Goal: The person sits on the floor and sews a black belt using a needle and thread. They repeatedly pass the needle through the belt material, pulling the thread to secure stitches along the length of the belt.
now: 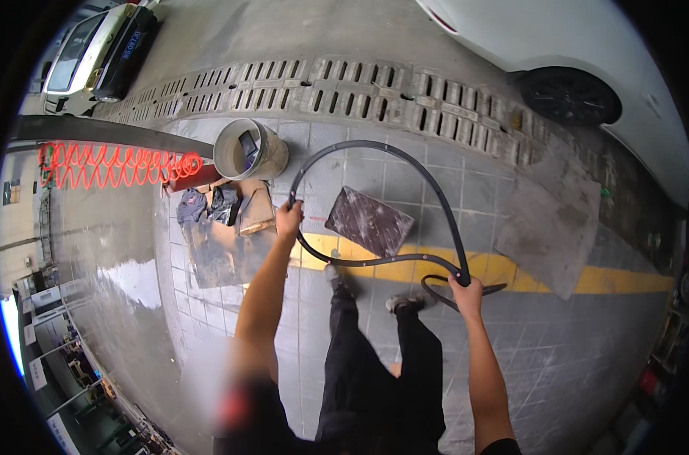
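Observation:
A long black rubber weatherstrip point(360, 142), dotted with small pale spots, forms a wide loop in front of me. My left hand point(289, 220) is closed around the loop's left side. At the lower right, my right hand point(466, 294) grips the strip where its runs come together. A thinner tail of it curls around beside that hand. Beneath the loop, a dark brown rectangular pad point(369, 221) with whitish smears lies on the grey tiles, apart from both hands.
A worn bucket point(275, 158) with something dark inside stands beyond my left hand, near cardboard point(223, 262) carrying black bags. A coiled red hose point(117, 165) hangs left. A dusty grey sheet point(553, 220) lies right. Past the drain grating point(344, 89) stands a white car point(587, 38).

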The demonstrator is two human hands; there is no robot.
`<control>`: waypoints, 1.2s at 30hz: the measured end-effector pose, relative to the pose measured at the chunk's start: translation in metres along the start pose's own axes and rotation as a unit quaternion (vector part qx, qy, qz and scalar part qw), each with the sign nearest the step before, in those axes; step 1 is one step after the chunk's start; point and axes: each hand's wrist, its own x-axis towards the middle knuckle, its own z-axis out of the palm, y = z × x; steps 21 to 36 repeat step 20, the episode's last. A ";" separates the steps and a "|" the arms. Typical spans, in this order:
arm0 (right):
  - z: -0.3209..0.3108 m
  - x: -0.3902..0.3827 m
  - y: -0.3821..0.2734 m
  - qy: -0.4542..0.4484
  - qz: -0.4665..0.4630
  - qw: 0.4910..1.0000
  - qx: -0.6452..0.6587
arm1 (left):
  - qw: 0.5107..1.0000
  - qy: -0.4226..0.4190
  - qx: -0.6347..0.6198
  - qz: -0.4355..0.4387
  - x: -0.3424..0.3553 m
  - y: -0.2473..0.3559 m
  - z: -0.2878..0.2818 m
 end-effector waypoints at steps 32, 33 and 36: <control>0.333 0.198 0.100 0.009 0.084 0.835 -0.544 | 0.921 -0.159 0.335 -0.121 0.155 -0.272 -0.048; 0.333 0.198 0.100 0.009 0.084 0.835 -0.544 | 0.921 -0.159 0.335 -0.121 0.155 -0.272 -0.048; 0.333 0.198 0.100 0.009 0.084 0.835 -0.544 | 0.921 -0.159 0.335 -0.121 0.155 -0.272 -0.048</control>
